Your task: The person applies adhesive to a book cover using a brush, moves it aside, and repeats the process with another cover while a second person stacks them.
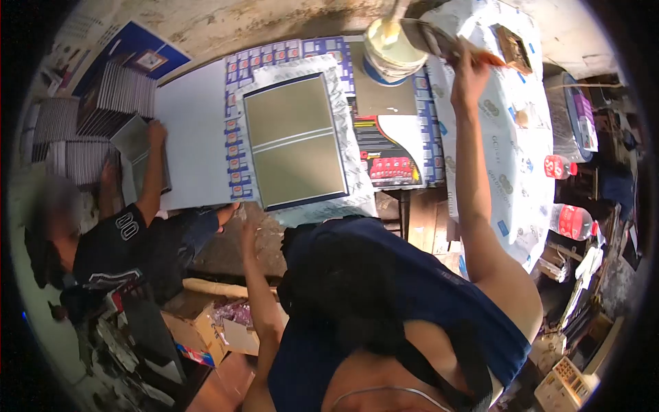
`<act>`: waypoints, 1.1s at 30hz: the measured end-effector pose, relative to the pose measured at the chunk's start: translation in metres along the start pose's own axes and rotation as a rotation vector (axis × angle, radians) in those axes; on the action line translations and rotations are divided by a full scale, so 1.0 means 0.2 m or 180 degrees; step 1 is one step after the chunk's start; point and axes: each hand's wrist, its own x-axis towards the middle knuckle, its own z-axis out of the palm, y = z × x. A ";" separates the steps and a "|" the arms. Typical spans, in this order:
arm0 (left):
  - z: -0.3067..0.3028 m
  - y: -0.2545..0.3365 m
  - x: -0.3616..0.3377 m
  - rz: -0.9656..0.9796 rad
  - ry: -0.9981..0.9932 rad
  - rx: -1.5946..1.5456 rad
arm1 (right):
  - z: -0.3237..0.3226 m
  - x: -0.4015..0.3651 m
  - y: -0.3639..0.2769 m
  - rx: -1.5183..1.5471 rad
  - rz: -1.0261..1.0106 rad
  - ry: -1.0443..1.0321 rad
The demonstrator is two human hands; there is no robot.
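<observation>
My right hand [470,72] is closed round the handle of a wide brush [429,38], whose head is at the rim of a white bucket [395,58] with pale paste in it. My left hand [248,214] hangs low in front of the table, below the board's near edge; its fingers are too small and blurred to read. Between the two lies a grey-brown cover board [295,141] with dark edges and two pale stripes across it, on a printed paper sheet [353,154].
At the left a co-worker [117,240] handles a grey cover [134,147] beside stacked books [117,96]. A white board [192,130] adjoins the printed sheet. Plastic-wrapped material [494,151], red-labelled bottles [573,221] and a wooden frame [513,49] are at the right. A cardboard box [199,329] stands below.
</observation>
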 end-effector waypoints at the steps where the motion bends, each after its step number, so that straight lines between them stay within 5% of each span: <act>1: -0.03 -0.05 -0.05 -0.0088 0.0091 -0.0087 | 0.00 0.11 0.06 -0.0738 -0.0424 -0.0153; 4: -0.11 -0.13 -0.20 -0.0414 0.0195 -0.0201 | 0.13 0.26 0.04 -0.2377 -0.0814 -0.0703; 7: -0.25 -0.27 -0.31 -0.0626 -0.0326 -0.0758 | 0.20 0.35 0.25 -0.2620 -0.0865 -0.1402; 10: -0.22 -0.38 -0.42 -0.1243 0.0526 -0.0303 | 0.23 0.42 0.54 -0.2794 -0.0508 -0.1751; 15: -0.33 -0.97 -0.47 -0.1316 0.0157 -0.0393 | 0.18 0.50 0.94 -0.3477 -0.0448 -0.2446; 23: -0.16 -0.98 -0.66 -0.1361 0.0315 -0.0137 | 0.25 0.68 0.46 -0.2727 -0.0613 -0.1669; 27: -0.13 -0.97 -0.65 -0.1231 0.0328 -0.0048 | 0.30 0.74 0.46 -0.3286 -0.0830 -0.1972; 31: -0.11 -0.98 -0.61 -0.0980 0.0354 0.0058 | 0.34 0.76 0.52 -0.3024 -0.0191 -0.3241; 33: -0.11 -0.96 -0.56 -0.0746 0.0380 0.0167 | 0.39 0.80 0.53 -0.3200 0.0119 -0.3155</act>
